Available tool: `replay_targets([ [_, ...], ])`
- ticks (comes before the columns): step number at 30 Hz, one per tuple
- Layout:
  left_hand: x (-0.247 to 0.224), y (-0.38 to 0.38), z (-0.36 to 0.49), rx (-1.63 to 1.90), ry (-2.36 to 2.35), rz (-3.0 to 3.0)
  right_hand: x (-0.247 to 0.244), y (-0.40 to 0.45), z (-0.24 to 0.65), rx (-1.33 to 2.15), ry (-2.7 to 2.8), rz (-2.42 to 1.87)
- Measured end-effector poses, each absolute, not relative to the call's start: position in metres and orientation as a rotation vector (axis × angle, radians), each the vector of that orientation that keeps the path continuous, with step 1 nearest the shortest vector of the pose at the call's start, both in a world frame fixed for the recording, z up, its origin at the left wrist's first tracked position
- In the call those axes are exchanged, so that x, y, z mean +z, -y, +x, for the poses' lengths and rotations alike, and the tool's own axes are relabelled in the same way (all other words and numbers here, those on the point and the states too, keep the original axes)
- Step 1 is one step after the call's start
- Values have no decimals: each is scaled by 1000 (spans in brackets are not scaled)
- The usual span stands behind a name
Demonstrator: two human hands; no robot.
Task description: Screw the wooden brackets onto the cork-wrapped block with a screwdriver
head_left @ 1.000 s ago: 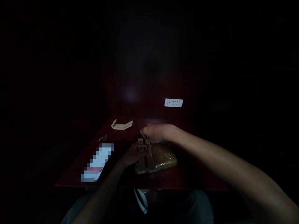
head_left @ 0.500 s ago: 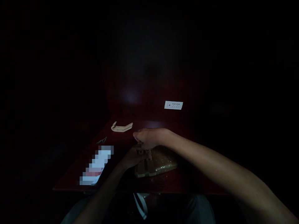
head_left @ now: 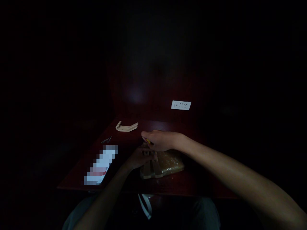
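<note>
The right hand (head_left: 157, 140) is clenched around a small yellow-handled tool (head_left: 148, 141); the left hand (head_left: 140, 158) grasps a pale slatted wooden frame (head_left: 150, 169), which lies on an amber bubble-wrapped packet (head_left: 171, 163) near the front edge of the dark red surface (head_left: 72, 182).

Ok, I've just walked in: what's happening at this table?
A person is working with bare hands at a dark red table. The left hand is on a slatted wooden piece lying on a plastic-wrapped packet. The right hand pinches a small yellow item, too dim to identify. A curved pale wooden part and small metal pins lie farther off.
</note>
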State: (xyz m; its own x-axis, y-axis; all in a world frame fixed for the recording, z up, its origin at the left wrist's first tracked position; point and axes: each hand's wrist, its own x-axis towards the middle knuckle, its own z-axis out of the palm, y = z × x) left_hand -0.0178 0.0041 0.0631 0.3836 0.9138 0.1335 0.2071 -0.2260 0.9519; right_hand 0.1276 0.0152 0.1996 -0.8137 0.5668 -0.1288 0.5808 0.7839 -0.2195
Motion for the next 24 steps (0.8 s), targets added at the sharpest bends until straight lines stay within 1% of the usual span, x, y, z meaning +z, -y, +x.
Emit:
replay_targets([
  [8, 61, -6, -19, 930, -980, 1706, 195, -14, 137, -382, -3028, 911],
  [17, 64, -5, -17, 939, -981, 1715, 193, -11, 143, -416, -3030, 1004],
  [24, 61, -7, -17, 917, -998, 1726, 191, -12, 149, -443, -3110, 997],
])
